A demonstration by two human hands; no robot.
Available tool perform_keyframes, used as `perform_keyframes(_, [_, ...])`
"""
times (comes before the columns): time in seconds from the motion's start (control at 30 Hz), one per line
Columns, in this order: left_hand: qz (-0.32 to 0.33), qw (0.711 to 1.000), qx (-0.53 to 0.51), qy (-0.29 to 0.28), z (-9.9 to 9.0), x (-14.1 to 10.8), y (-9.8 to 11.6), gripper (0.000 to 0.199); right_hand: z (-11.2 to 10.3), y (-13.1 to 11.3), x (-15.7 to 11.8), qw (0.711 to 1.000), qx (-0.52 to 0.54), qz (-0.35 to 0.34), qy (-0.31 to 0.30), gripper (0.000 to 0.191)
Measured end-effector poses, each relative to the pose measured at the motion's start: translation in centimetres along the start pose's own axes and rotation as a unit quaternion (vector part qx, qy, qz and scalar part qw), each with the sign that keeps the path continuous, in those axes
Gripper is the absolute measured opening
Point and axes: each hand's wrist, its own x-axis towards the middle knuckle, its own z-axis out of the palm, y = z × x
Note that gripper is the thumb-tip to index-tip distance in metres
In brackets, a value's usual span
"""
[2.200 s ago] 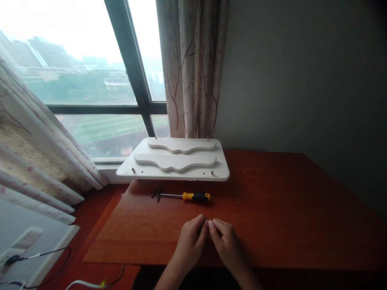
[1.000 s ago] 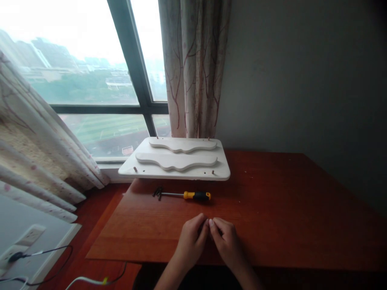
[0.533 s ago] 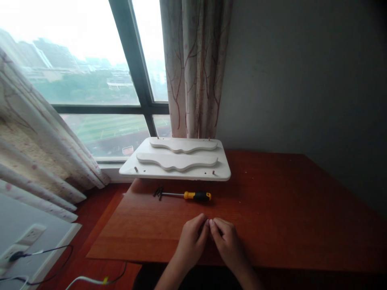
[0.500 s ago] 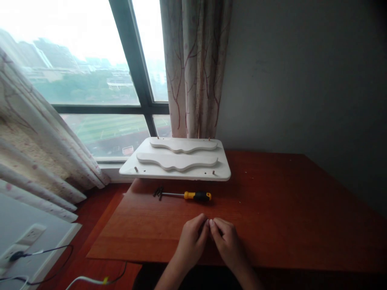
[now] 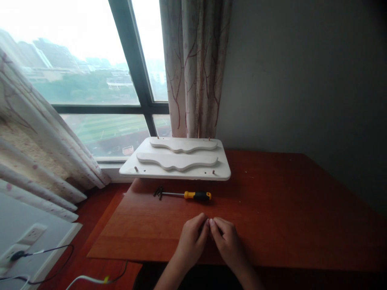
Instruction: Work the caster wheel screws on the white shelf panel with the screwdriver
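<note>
My left hand (image 5: 192, 235) and my right hand (image 5: 225, 237) meet over the near part of the table, thumb tips together. Both have curled, closed fingers, and no object shows in either. Just beyond them lies a screwdriver (image 5: 198, 195) with a yellow and black handle, its shaft pointing left. Several dark screws (image 5: 158, 192) are heaped at its tip. Farther back rests a white board (image 5: 225, 167) with short wooden dowels standing at its corners and small holes beside them. Two wavy-edged white strips lie on it, a nearer one (image 5: 177, 161) and a farther one (image 5: 184, 145).
The reddish-brown wooden table (image 5: 290, 209) extends right to a grey wall (image 5: 302, 80). A window (image 5: 99, 80) and patterned curtains (image 5: 196, 72) stand behind. At lower left are a wall socket (image 5: 33, 235) with a plug and a white cable (image 5: 87, 278) near the table edge.
</note>
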Motion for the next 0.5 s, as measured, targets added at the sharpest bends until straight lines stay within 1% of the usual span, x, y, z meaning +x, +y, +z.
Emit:
perform_keyframes(0.2, [0.001,1.000,-0.006,0.002,0.1,0.0,-0.1,0.032,0.0,-0.4,0.0,1.000,0.016,-0.008,0.008,0.043])
perform_keyframes(0.37, [0.007,1.000,-0.012,0.012,0.0,0.0,0.5,0.033,-0.1,-0.2,0.2,1.000,0.018,0.001,-0.002,0.044])
perform_keyframes(0.43, [0.011,1.000,-0.008,0.016,-0.6,0.1,0.6,0.031,-0.4,-0.4,0.6,1.000,0.028,0.007,-0.003,0.044])
perform_keyframes(0.5, [0.021,0.999,0.011,0.042,-2.1,0.4,0.4,0.024,-0.8,-0.7,1.2,1.000,0.029,-0.004,0.001,0.042])
